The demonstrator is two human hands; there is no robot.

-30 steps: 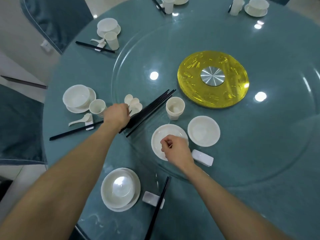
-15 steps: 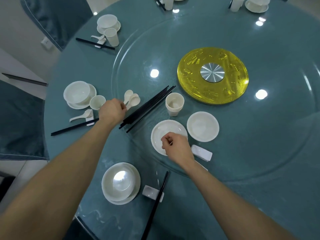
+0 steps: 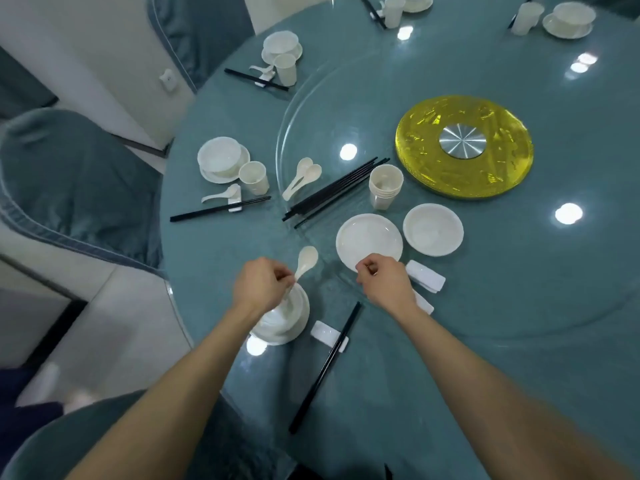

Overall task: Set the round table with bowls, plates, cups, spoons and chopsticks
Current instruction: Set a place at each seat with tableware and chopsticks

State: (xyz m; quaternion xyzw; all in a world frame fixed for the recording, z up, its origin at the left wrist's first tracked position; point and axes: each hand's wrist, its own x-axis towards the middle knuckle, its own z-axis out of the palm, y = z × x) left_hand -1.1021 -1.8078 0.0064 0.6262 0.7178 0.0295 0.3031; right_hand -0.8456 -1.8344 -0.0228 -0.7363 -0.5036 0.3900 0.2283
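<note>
My left hand (image 3: 260,286) pinches the handle of a white spoon (image 3: 307,261) above the near bowl on its plate (image 3: 290,317). My right hand (image 3: 387,285) hovers with curled fingers at the near edge of a white plate (image 3: 369,239); I cannot tell if it holds anything. Black chopsticks (image 3: 325,368) lie across a white rest (image 3: 329,335) beside that bowl. On the glass turntable lie loose spoons (image 3: 302,177), a bundle of chopsticks (image 3: 334,188), stacked cups (image 3: 384,186), a bowl (image 3: 433,229) and spare rests (image 3: 425,275).
A finished setting with bowl (image 3: 220,157), cup (image 3: 254,177), spoon and chopsticks lies at the left; others sit at the far rim (image 3: 281,49). A yellow disc (image 3: 464,147) marks the turntable's centre. Covered chairs (image 3: 72,181) stand close at the left.
My left hand has taken one spoon from the loose pile and carried it back to the near bowl. My right hand stayed by the white plate.
</note>
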